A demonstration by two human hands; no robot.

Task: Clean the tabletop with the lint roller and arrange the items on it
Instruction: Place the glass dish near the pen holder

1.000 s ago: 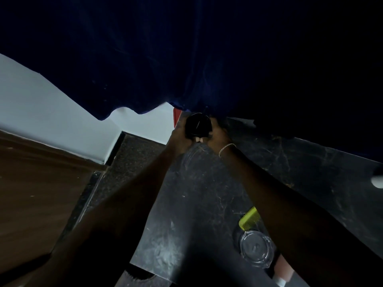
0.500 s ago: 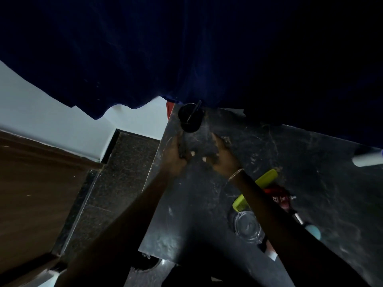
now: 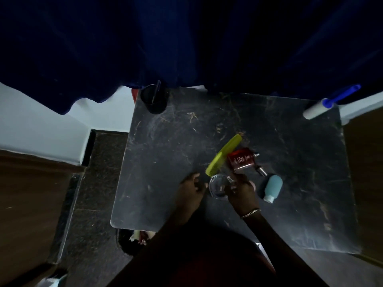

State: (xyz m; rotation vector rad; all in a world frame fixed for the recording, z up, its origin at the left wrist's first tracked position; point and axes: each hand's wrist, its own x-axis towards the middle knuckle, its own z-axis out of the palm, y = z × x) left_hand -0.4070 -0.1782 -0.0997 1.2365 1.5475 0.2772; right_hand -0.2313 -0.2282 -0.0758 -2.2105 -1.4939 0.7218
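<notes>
**Now: R hand (image 3: 241,192) on the glass dish (image 3: 217,186), lint roller (image 3: 317,109) at far-right corner**

Okay, R hand pinches the dish's right rim, near-centre of the desk (image 3: 165,162); bracelet (image 3: 249,213) on that wrist. L hand (image 3: 191,190) hangs just left of the dish, fingers loosely curled, holding nothing; touching glass or not, can't tell. Yellow-green comb (image 3: 223,155) lies diagonal just beyond the dish, red bottle (image 3: 241,161) beside it on the right, teal bottle (image 3: 272,188) on its side right of R hand. Roller's blue handle (image 3: 342,94) points off the desk. Black cup (image 3: 154,100) w/ a pen (image 3: 156,92) stands far-left corner, by the blue curtain (image 3: 186,38).
</notes>
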